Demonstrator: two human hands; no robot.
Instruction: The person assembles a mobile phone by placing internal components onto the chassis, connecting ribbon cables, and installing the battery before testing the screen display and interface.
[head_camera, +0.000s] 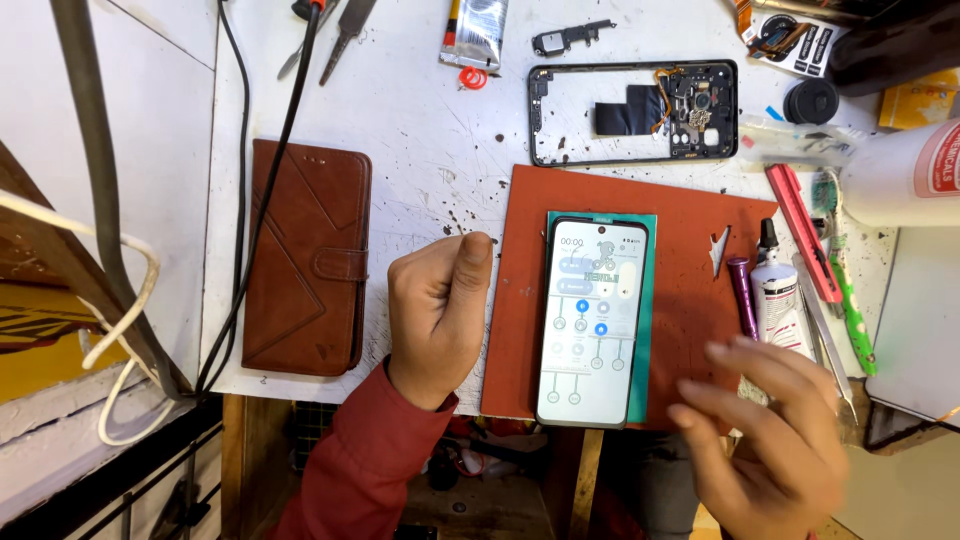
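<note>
A: Where is the handset?

B: I see the black-framed smartphone with a lit screen (594, 320) lying flat, face up, on a teal rectangular sheet (645, 330), which in turn lies on a red-brown rubber work mat (690, 290) at the near edge of the scratched white bench top (420, 130).

A: Hands?

B: My left hand (440, 310) is curled into a loose fist, fingers folded in against the palm, thumb uppermost. It rests at the mat's left edge, just beside the phone, not touching it, holding nothing I can make out. My right hand (775, 430) is blurred, fingers spread and empty, low at the mat's near right corner, close to the phone's lower right but apart from it.

A: Surroundings?

B: A brown leather folding phone case (308, 258) lies closed to the left of my fist. Beyond the mat sits a stripped black phone frame with exposed camera parts (633, 112). Right of the mat: a small purple tube (742, 297), a white glue bottle with a black nozzle (778, 295), a red-handled cutter (803, 233) and a green-handled brush (852, 315). Black cable (262, 200) runs down the bench's left side.
</note>
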